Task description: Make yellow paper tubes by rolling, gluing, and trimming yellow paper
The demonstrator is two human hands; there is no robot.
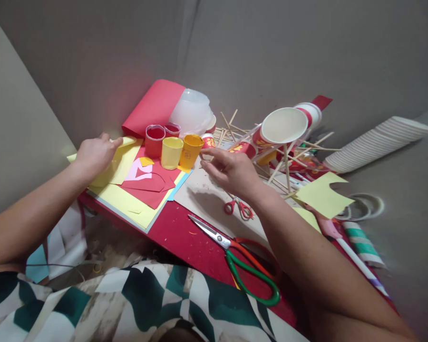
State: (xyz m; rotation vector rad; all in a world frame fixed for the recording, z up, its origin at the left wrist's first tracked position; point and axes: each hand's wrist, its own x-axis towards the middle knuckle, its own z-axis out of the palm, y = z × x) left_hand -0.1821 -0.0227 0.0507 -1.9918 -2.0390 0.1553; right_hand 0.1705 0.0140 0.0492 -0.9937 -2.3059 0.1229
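Observation:
My left hand (99, 154) is at the left end of the table, its fingers closed on yellow paper (129, 141) with a curled edge; part of the grip is hidden. My right hand (231, 171) hovers beside an orange paper cup (192, 151) with drawn lines, fingers bent and apart, nothing visible between them. A pale yellow paper cup (171, 154) stands next to the orange one. Behind these are two red paper cups (154, 141). In front lie cut red paper (153, 187) and a pink cut-out (138, 171).
Large scissors (221, 240) with orange and green handles lie at the front edge, small red scissors (239, 209) behind them. Paper cups (284, 126) and wooden sticks (287, 164) crowd the right, beside a long cup stack (378, 145). Red paper (155, 107) leans at the back.

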